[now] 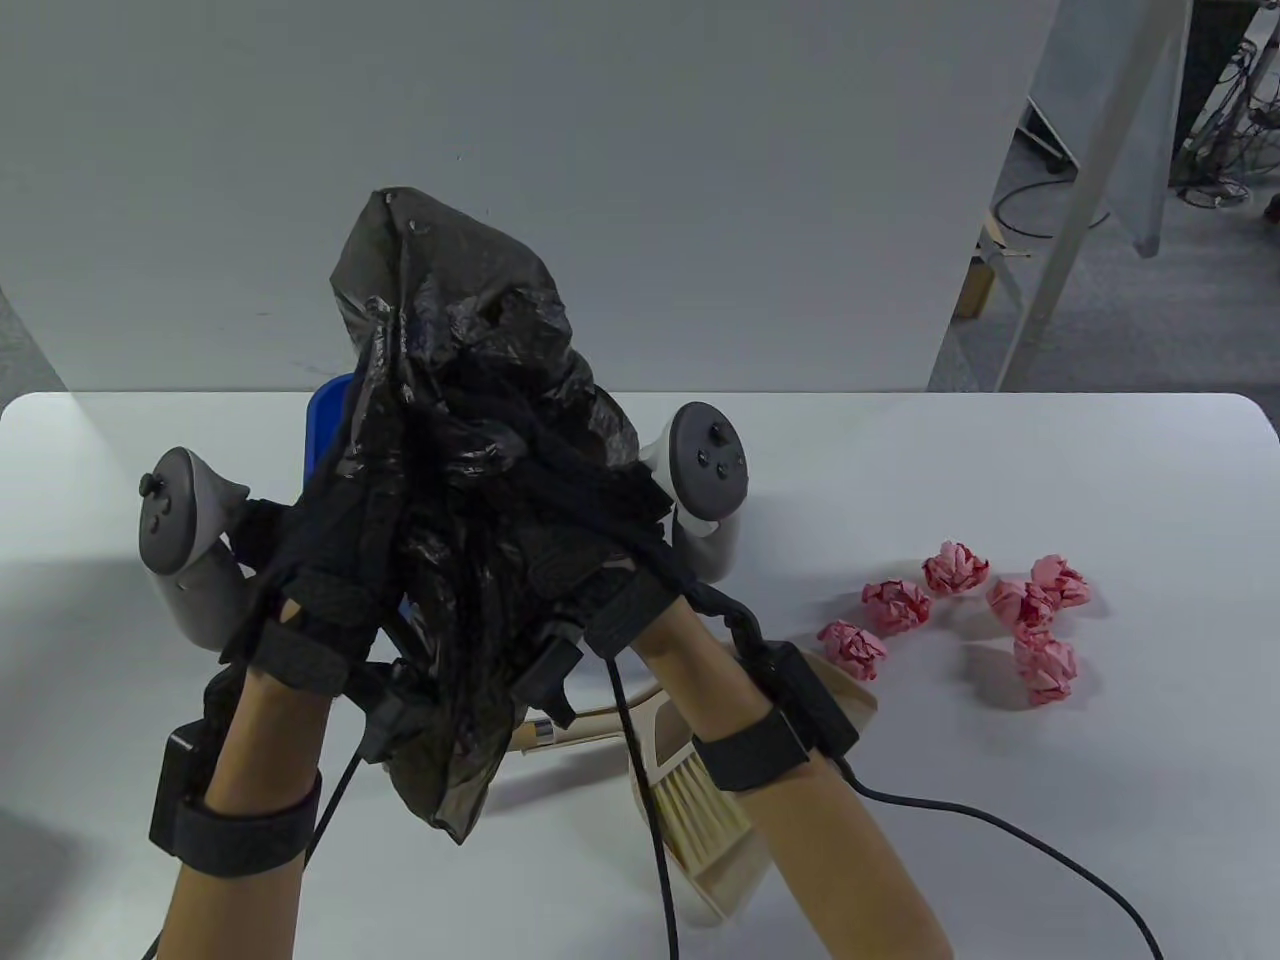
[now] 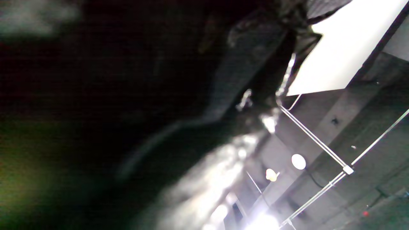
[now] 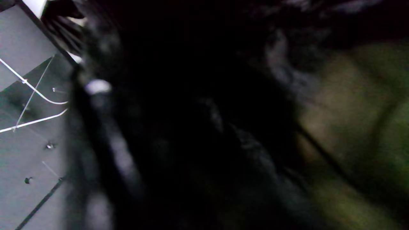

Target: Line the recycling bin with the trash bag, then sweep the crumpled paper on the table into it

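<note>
white table (image 1: 1000,800) fills the lower frame; black trash bag (image 1: 450,420) bunched at centre, lifted, hiding most of the blue recycling bin (image 1: 325,420) at centre left. left hand (image 1: 320,590) and right hand (image 1: 610,590) are buried in the plastic, fingers covered, so grip cannot be told. best to find the bag's mouth, spread it wide, and lower it over the bin; crumpled paper (image 1: 960,610) waits mid right, brush and dustpan (image 1: 700,800) at bottom centre.
</note>
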Demonstrator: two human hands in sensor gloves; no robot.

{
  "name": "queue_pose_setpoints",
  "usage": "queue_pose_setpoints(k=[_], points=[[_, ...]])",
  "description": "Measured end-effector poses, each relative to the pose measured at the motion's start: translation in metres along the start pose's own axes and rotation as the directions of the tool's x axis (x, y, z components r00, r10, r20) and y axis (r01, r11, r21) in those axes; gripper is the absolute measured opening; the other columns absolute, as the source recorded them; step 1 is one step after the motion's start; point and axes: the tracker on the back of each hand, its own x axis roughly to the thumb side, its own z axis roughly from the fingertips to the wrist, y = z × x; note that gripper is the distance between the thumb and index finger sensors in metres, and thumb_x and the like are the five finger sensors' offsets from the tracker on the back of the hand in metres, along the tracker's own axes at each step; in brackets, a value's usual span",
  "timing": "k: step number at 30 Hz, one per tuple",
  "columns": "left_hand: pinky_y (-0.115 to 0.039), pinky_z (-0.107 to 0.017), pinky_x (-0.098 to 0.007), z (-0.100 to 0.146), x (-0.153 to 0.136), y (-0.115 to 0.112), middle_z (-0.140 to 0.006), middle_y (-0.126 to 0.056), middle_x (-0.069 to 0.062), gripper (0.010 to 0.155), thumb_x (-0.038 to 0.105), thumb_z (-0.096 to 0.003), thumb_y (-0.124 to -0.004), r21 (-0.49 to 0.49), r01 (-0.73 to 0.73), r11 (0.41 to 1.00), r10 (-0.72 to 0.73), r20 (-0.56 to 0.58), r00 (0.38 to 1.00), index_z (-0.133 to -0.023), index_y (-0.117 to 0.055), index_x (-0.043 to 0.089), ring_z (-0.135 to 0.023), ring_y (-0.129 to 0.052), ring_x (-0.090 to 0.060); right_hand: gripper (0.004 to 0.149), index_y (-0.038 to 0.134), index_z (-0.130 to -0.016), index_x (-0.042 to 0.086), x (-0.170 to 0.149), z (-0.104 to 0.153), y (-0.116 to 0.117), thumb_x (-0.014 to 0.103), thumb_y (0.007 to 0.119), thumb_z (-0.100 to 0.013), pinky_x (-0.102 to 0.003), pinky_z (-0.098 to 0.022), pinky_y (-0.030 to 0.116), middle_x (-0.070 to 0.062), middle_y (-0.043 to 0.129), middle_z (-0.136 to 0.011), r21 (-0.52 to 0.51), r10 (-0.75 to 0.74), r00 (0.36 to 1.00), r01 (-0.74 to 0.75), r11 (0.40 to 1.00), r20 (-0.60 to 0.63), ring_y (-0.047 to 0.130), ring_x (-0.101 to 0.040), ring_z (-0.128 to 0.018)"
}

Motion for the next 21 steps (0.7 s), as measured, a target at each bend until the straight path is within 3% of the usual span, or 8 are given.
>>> queue_pose_setpoints(k=[8,11,14,17,21], points=[[-0.032,-0.071,-0.082,-0.006,-0.028,0.030,-0.132,-0.013,0.000,0.062,0.053,-0.0633,-0.054,0.052,-0.028,0.998,0.031,-0.061,0.998,-0.122,-0.037,0.046,-0.119,-0.016,-0.049,0.047,0.065,-0.107,0.030,-0.040,-0.016,-0.007,0.046,0.055,-0.064,-0.080,-0.064,0.032,-0.018,0.032,-0.126,-0.006,-0.030,0.999,0.030,1.000,-0.034,0.020,-0.057,-0.104],[-0.034,-0.073,-0.080,-0.011,-0.048,0.043,-0.133,-0.015,0.000,0.061,0.054,-0.0635,-0.054,0.091,-0.040,0.995,0.051,-0.120,0.991,-0.122,-0.040,0.044,-0.120,-0.019,-0.047,0.047,0.065,-0.107,0.030,-0.061,-0.021,-0.014,0.046,0.055,-0.065,-0.080,-0.064,0.034,-0.017,0.034,-0.126,-0.019,-0.039,0.994,0.037,0.999,-0.102,0.022,-0.057,-0.105],[-0.037,-0.073,-0.080,-0.015,-0.068,0.060,-0.132,-0.019,-0.003,0.060,0.051,-0.0637,-0.055,0.155,0.035,0.987,0.004,-0.246,0.969,-0.122,-0.043,0.040,-0.119,-0.024,-0.050,0.047,0.065,-0.107,0.027,-0.087,-0.023,-0.030,0.046,0.055,-0.065,-0.080,-0.063,0.042,-0.019,0.046,-0.123,-0.071,-0.069,0.971,0.053,0.996,-0.231,0.036,-0.059,-0.104],[-0.046,-0.072,-0.076,-0.011,-0.079,0.078,-0.130,-0.025,-0.010,0.061,0.048,-0.0635,-0.057,0.179,0.175,0.968,-0.079,-0.446,0.891,-0.121,-0.049,0.029,-0.114,-0.036,-0.057,0.047,0.065,-0.106,0.025,-0.098,-0.015,-0.046,0.044,0.055,-0.065,-0.080,-0.063,0.044,-0.022,0.051,-0.120,-0.149,0.008,0.947,-0.058,0.987,-0.320,0.043,-0.058,-0.103],[-0.070,-0.067,-0.061,0.005,-0.074,0.096,-0.126,-0.042,-0.020,0.059,0.045,-0.0639,-0.059,0.171,0.447,0.878,-0.263,-0.608,0.749,-0.118,-0.056,0.020,-0.104,-0.066,-0.054,0.047,0.067,-0.105,0.022,-0.087,0.003,-0.061,0.043,0.056,-0.064,-0.077,-0.064,0.050,-0.024,0.060,-0.116,-0.100,0.215,0.926,-0.257,0.961,-0.311,0.054,-0.057,-0.100]])
